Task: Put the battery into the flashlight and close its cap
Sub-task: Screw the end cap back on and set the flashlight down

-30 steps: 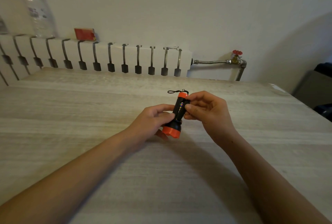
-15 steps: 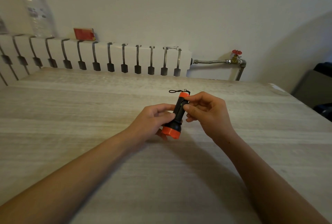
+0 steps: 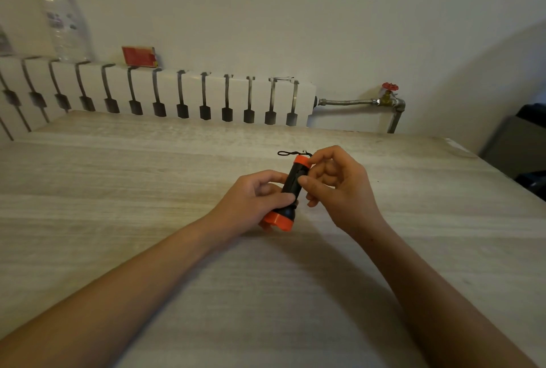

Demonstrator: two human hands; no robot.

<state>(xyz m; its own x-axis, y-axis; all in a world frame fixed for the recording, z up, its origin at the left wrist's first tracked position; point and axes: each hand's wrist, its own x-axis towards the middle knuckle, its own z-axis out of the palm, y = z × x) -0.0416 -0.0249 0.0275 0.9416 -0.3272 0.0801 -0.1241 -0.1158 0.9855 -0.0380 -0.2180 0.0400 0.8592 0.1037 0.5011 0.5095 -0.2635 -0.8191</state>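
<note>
A black flashlight (image 3: 292, 181) with an orange head (image 3: 277, 221) at its near end and an orange cap (image 3: 302, 160) at its far end is held above the wooden table (image 3: 147, 190). A thin black wrist cord (image 3: 288, 153) trails from the cap. My left hand (image 3: 254, 199) grips the lower body near the head. My right hand (image 3: 336, 187) pinches the upper body and the cap with thumb and fingers. No battery is visible.
A white radiator (image 3: 165, 93) runs along the wall behind the table, with a clear plastic bottle (image 3: 65, 19) and a red box (image 3: 139, 56) on top. A pipe with a red valve (image 3: 389, 87) is at its right end. A dark object (image 3: 529, 143) stands at far right.
My right hand has shifted up the flashlight body, its fingers now curled by the orange cap. The flashlight and my left hand have barely moved.
</note>
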